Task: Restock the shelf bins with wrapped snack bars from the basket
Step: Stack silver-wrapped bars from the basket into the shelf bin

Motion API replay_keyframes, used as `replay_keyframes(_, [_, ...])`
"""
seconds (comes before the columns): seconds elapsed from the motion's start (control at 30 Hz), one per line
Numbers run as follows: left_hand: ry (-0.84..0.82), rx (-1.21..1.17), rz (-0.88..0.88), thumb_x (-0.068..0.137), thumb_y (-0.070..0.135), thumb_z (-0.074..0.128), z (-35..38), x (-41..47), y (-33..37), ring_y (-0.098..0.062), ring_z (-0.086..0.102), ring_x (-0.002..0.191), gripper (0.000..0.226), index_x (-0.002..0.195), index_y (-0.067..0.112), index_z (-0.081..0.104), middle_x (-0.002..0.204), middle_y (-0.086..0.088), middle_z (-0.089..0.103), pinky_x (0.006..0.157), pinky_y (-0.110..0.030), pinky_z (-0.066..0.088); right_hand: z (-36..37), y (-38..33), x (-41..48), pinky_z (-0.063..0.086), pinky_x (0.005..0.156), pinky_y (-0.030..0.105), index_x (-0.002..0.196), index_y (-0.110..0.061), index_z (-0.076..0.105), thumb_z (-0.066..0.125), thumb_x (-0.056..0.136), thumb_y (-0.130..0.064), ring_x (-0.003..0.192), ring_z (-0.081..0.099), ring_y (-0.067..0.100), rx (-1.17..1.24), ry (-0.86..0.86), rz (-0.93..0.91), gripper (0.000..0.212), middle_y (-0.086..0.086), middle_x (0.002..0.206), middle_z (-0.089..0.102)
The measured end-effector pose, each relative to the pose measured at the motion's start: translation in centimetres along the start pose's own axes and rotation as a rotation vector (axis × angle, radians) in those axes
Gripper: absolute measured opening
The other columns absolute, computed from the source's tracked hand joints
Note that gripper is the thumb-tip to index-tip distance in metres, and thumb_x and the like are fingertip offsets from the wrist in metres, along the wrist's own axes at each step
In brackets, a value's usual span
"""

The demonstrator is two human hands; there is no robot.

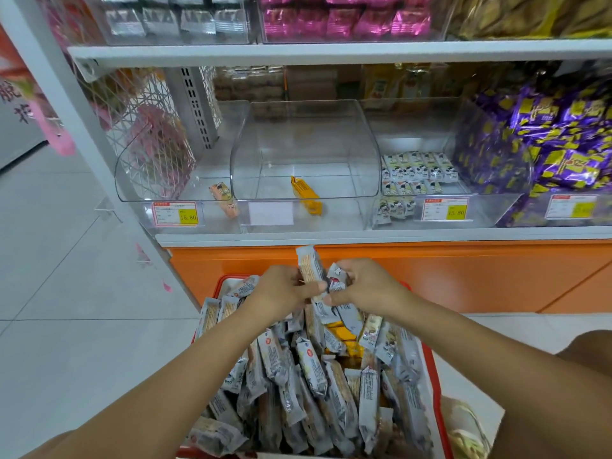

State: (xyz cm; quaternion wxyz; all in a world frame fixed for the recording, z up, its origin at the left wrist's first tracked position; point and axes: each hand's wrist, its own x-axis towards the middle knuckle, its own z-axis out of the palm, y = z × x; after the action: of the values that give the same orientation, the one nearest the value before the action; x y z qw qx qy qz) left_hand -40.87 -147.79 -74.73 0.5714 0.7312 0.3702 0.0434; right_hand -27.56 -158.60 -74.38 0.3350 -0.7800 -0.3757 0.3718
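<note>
Over the red basket (438, 402) on the shop floor, my left hand (284, 293) pinches a grey wrapped snack bar (309, 266) between thumb and curled fingers (319, 288), holding it upright with its top end against the orange base panel (463, 270) of the shelf unit. My right hand (367, 289), just beside the left, has its fingers curled round a second wrapped bar (336, 279), grey and white with a cartoon print. Below both hands, the basket is heaped with grey-wrapped bars (314, 376), with a few yellow ones (341, 332) showing through near the middle. On the white shelf (331, 235) above, the middle clear bin (304, 134) holds a single yellow bar (306, 195) lying against its front wall. The bin to its left (139, 180) holds one pink-orange bar (225, 200) and carries a red-and-yellow price tag (175, 213). The bin to the right holds rows of small white packets (417, 170), and purple-and-yellow packets (546, 144) fill the far right one.
</note>
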Motion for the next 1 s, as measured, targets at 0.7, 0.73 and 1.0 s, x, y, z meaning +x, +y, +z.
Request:
replay_keyframes(0.7, [-0.467, -0.862, -0.209, 0.075, 0.009, 0.057, 0.0, -0.9, 2.9, -0.033, 0.063, 0.103, 0.035, 0.106, 0.003, 0.070, 0.126, -0.026, 0.057, 0.091, -0.045, 0.053, -8.9, -3.0, -0.4, 0.048, 0.054, 0.024, 0.101, -0.016, 0.063, 0.083, 0.061, -0.041, 0.056, 0.057, 0.007, 0.027, -0.164, -0.057, 0.052, -0.003, 0.068, 0.060])
replay_keyframes(0.73, [-0.477, -0.883, -0.227, 0.076, 0.008, 0.057, 0.4, -0.7, 2.8, -0.034, 0.062, 0.105, 0.033, 0.106, 0.003, 0.071, 0.126, -0.026, 0.057, 0.092, -0.046, 0.052, -8.8, -2.8, -0.4, 0.048, 0.054, 0.026, 0.098, -0.016, 0.064, 0.083, 0.055, -0.047, 0.058, 0.057, 0.009, 0.017, -0.144, -0.056, 0.057, -0.001, 0.071, 0.060])
replay_keyframes(1.0, [-0.541, -0.903, -0.193, 0.073, 0.012, 0.065, 2.7, 0.5, 3.9, -0.034, 0.063, 0.104, 0.041, 0.113, 0.004, 0.069, 0.122, -0.025, 0.061, 0.090, -0.046, 0.053, -8.7, -2.0, 0.3, 0.048, 0.080, 0.027, 0.106, -0.025, 0.054, 0.069, 0.067, -0.064, 0.101, 0.056, 0.011, -0.318, 0.024, -0.097, 0.057, -0.008, 0.101, 0.054])
